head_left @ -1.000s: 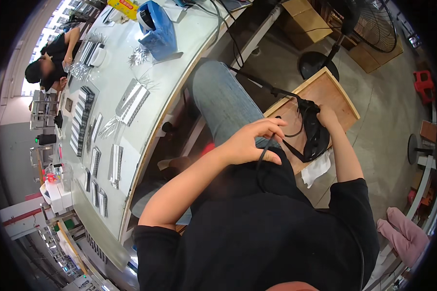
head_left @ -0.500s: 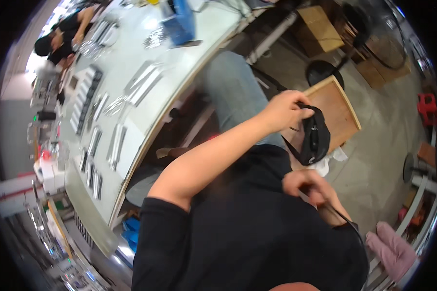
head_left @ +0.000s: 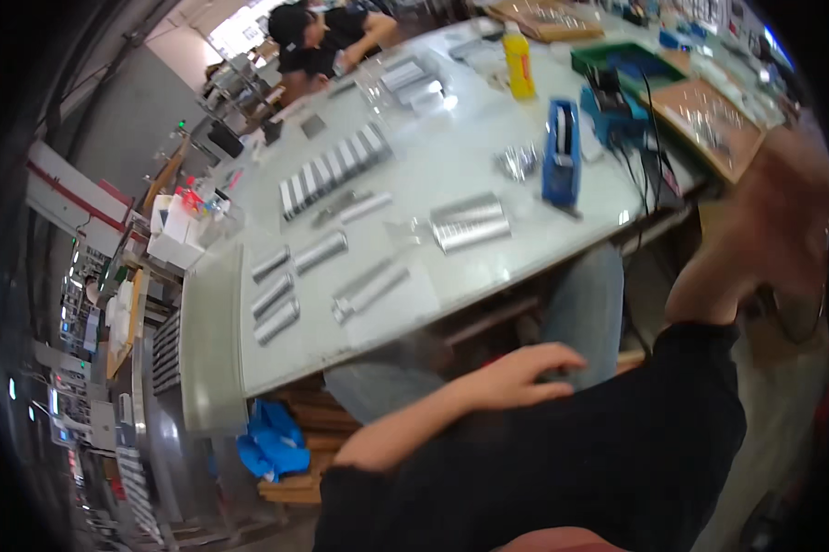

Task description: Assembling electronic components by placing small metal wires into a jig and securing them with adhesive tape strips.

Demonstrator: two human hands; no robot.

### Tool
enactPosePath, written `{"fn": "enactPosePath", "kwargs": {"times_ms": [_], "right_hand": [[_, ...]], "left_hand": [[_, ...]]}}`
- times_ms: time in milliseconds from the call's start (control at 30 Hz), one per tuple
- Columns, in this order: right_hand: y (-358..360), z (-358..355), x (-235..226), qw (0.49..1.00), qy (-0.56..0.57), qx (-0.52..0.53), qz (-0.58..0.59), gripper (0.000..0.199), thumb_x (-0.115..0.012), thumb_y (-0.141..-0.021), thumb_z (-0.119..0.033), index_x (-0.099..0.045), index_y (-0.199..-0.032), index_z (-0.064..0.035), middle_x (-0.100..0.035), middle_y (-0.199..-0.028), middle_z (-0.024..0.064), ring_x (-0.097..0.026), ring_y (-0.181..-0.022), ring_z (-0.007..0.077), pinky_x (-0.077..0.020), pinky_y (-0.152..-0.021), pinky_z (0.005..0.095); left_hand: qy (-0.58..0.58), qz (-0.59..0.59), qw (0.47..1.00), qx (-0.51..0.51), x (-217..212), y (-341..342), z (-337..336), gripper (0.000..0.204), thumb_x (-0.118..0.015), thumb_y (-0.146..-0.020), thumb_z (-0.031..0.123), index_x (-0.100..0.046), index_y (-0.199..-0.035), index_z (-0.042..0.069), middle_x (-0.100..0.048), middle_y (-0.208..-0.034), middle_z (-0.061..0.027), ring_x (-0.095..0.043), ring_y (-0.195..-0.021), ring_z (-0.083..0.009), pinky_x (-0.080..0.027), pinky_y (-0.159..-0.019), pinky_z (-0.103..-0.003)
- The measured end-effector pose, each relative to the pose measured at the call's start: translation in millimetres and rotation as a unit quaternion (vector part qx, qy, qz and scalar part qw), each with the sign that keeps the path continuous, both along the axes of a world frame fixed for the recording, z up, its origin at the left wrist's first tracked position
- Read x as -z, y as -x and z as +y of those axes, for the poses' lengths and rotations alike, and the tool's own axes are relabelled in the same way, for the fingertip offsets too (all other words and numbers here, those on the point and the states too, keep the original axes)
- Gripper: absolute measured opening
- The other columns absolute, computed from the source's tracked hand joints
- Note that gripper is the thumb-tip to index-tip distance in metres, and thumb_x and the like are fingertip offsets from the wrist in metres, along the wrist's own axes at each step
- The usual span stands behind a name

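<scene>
My left hand (head_left: 525,374) is in front of my torso near the table's front edge, holding nothing, its fingers stretched out and loosely apart. Raised at the far right, my right hand (head_left: 773,216) is smeared by motion, so its fingers cannot be made out. It appears close to a wooden-edged tray (head_left: 750,158). On the pale table (head_left: 405,299) lie several silver metal pieces, among them a wide one (head_left: 470,223) and a narrow one (head_left: 370,293) nearest my left hand. A row of silver bars (head_left: 334,172) lies farther back.
A blue tape dispenser (head_left: 562,152), crumpled shiny wrapping (head_left: 518,162) and a yellow bottle (head_left: 518,63) stand toward the right. Dark cables (head_left: 649,152) hang over the table's edge. Another person (head_left: 318,46) works across the table. A blue bag (head_left: 273,440) lies below the left end.
The view has swung toward the table. The black pouch that my left hand gripped is out of sight, and that hand is now free. My right hand has risen to the far right.
</scene>
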State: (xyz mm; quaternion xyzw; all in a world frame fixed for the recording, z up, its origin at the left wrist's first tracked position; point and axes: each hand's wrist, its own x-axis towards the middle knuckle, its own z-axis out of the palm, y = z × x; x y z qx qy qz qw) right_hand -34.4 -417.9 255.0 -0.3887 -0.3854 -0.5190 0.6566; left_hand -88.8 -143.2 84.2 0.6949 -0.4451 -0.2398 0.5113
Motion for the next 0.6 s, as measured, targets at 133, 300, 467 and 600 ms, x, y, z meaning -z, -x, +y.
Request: {"fn": "enactPosePath", "kwargs": {"times_ms": [133,300,467,600], "right_hand": [[-104.5,125.8,54.2,0.849,0.331,-0.384,0.149,0.014,-0.068,-0.090,0.000,-0.063,-0.103,-0.0016,-0.063,-0.099,0.0077,-0.058,-0.085,0.0132,-0.0465,-0.077,0.0270],[-92.7,166.0,152.7,0.845,0.494,-0.158,0.135,0.022,-0.075,-0.078,0.006,-0.064,-0.096,-0.0016,-0.066,-0.082,0.0113,-0.064,-0.071,0.0260,-0.0486,-0.062,0.0335],[-98.7,162.1,221.6,0.802,0.541,-0.026,0.253,0.027,-0.075,-0.079,0.002,-0.065,-0.104,-0.0028,-0.065,-0.097,0.0143,-0.064,-0.088,0.0343,-0.0528,-0.075,0.0413],[-118.2,144.0,189.8,0.831,0.464,-0.059,0.300,0.029,-0.071,-0.079,0.007,-0.065,-0.107,-0.0001,-0.068,-0.100,0.0155,-0.066,-0.092,0.0330,-0.0525,-0.080,0.0393]], "left_hand": [[0.070,-0.038,0.980,-0.185,-46.6,6.6,90.0,0.041,-0.071,-0.093,0.012,-0.061,-0.132,0.004,-0.060,-0.136,-0.0130,-0.060,-0.123,-0.0259,-0.048,-0.102,-0.037],[0.133,0.083,0.895,-0.418,-22.2,11.6,167.1,0.033,-0.071,-0.088,0.004,-0.068,-0.121,-0.001,-0.068,-0.127,-0.0134,-0.060,-0.124,-0.0272,-0.045,-0.107,-0.038],[0.174,-0.011,0.931,-0.320,-62.6,-56.5,154.2,0.029,-0.075,-0.081,-0.005,-0.072,-0.110,-0.001,-0.071,-0.112,-0.0157,-0.067,-0.106,-0.0326,-0.052,-0.091,-0.040],[0.372,-0.064,0.856,-0.352,-90.5,-89.0,138.7,0.022,-0.071,-0.084,0.005,-0.063,-0.104,0.010,-0.063,-0.094,-0.0067,-0.061,-0.087,-0.0255,-0.047,-0.070,-0.039]]}}
